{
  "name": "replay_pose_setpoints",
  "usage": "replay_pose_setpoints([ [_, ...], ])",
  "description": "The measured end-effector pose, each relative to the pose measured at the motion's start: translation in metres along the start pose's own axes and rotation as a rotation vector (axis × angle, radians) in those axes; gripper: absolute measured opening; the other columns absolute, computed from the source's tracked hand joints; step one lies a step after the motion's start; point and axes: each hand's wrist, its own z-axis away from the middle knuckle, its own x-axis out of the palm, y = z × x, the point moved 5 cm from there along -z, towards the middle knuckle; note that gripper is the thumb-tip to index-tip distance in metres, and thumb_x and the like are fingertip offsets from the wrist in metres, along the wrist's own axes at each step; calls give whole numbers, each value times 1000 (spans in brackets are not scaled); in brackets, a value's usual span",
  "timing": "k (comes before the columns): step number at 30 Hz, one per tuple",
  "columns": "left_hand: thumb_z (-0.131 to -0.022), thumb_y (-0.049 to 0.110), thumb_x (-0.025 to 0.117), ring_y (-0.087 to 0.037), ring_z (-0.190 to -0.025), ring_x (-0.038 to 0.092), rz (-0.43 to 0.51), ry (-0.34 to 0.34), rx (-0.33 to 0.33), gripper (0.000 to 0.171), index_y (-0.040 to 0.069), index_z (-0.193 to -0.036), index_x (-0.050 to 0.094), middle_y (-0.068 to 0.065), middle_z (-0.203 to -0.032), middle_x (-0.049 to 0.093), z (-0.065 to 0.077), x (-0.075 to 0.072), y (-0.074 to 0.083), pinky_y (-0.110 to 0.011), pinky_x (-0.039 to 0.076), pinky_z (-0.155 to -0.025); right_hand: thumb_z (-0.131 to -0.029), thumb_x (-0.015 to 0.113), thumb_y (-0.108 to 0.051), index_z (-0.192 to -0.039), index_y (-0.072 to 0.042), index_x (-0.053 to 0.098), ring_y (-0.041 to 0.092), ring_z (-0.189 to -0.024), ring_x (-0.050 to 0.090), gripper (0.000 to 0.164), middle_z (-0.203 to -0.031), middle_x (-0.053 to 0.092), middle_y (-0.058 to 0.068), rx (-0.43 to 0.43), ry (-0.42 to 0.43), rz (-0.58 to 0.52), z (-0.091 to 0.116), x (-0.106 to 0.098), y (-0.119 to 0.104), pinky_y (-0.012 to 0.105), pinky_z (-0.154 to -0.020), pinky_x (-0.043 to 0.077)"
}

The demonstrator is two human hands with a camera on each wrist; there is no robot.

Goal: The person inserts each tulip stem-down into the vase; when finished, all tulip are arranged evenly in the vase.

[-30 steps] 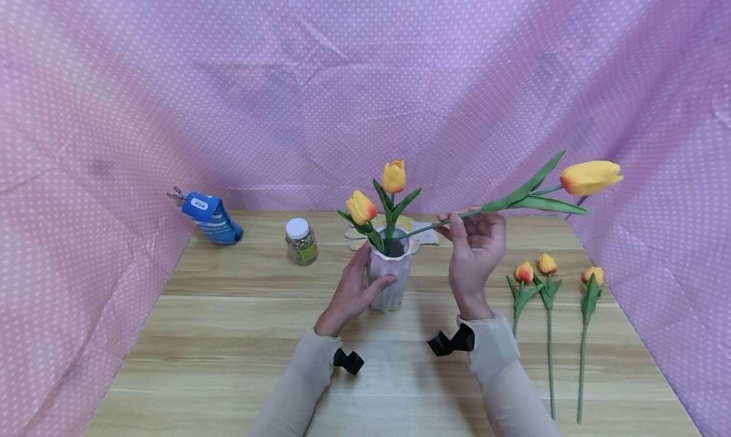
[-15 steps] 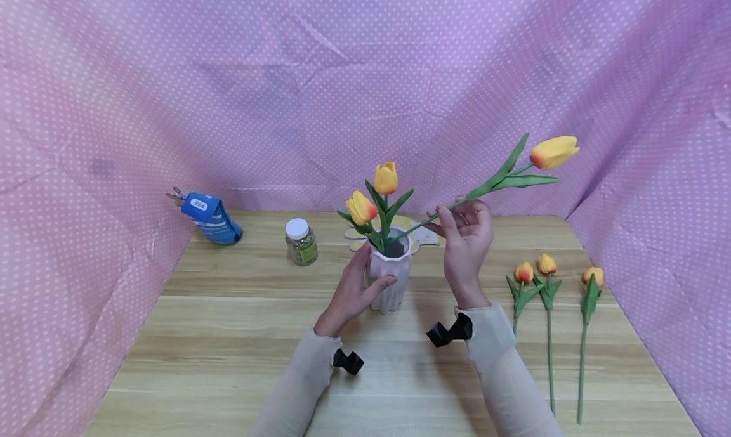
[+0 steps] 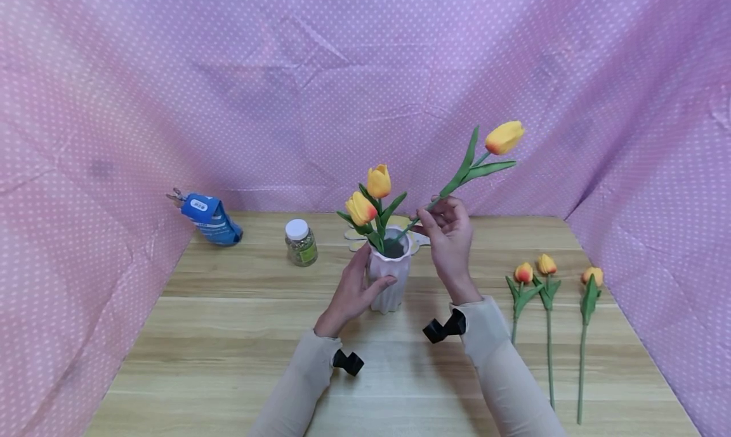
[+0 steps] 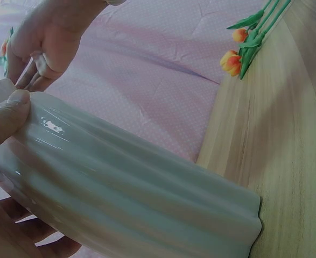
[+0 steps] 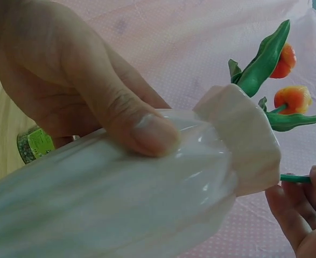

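Observation:
A white fluted vase (image 3: 391,278) stands on the wooden table, two yellow-orange tulips (image 3: 370,193) leaning to the left in its mouth. My left hand (image 3: 355,292) grips the vase from the left, with the thumb across its front; the left wrist view shows the fingers curled around the far side. Between thumb and fingers, my right hand (image 3: 451,240) pinches the green stem of a third tulip (image 3: 505,138). That tulip slants up to the right, its lower stem end inside the vase mouth. In the right wrist view the pinched stem (image 5: 295,178) crosses right at the ruffled rim.
Three tulips (image 3: 582,348) lie on the table at the right. A white-capped jar (image 3: 301,250) and a blue clipped bag (image 3: 212,218) stand at the left. Behind the vase lies a flat yellow-and-white piece (image 3: 402,222). Pink dotted cloth (image 3: 365,75) surrounds the table's back and sides.
My right hand has moved left toward the vase, bringing its tulip left and more upright. The rear tulip in the vase has shifted left. My left hand stays on the vase.

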Motion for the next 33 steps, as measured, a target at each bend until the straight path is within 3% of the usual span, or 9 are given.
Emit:
replay_pose_setpoints([
  [4,-92,32,73,-34,-144,44,9,-4,-3,81,13,-157,29,-15,-153,46,0,0,0,-59,38,-117,-89,68,6,-106,-12,58,7,-78,72,27,-87,66,-5,-11,-35,51,1,3,2,26,-70,63],
  [8,-92,36,72,-34,-144,44,5,-5,2,81,12,-157,29,-15,-154,45,0,0,0,-59,38,-117,-87,69,9,-108,6,62,4,-77,71,23,-84,71,-9,-21,-65,160,2,6,4,22,-69,62],
  [11,-92,39,71,-34,-144,44,3,-5,9,82,12,-157,29,-15,-154,45,0,0,-1,-59,37,-118,-87,70,8,-111,13,64,0,-78,71,25,-86,76,3,-17,-86,250,3,7,6,19,-69,61],
  [16,-93,42,70,-33,-145,43,-2,-5,12,83,13,-158,28,-14,-156,44,-1,0,-1,-58,37,-118,-91,70,0,-108,8,70,-6,-83,68,19,-97,73,28,11,-123,370,6,8,10,11,-68,56],
  [26,-92,46,69,-32,-146,42,-5,-5,-7,84,14,-158,28,-12,-156,43,-1,1,-3,-58,37,-118,-92,71,-5,-110,6,73,2,-92,68,22,-105,74,26,38,-138,450,8,6,16,11,-78,56],
  [33,-92,39,72,-31,-144,44,-7,-8,-12,83,15,-158,28,-11,-155,45,-2,0,-2,-57,37,-118,-92,68,1,-114,7,72,-9,-91,65,23,-110,73,27,36,-135,424,8,5,17,10,-78,56],
])
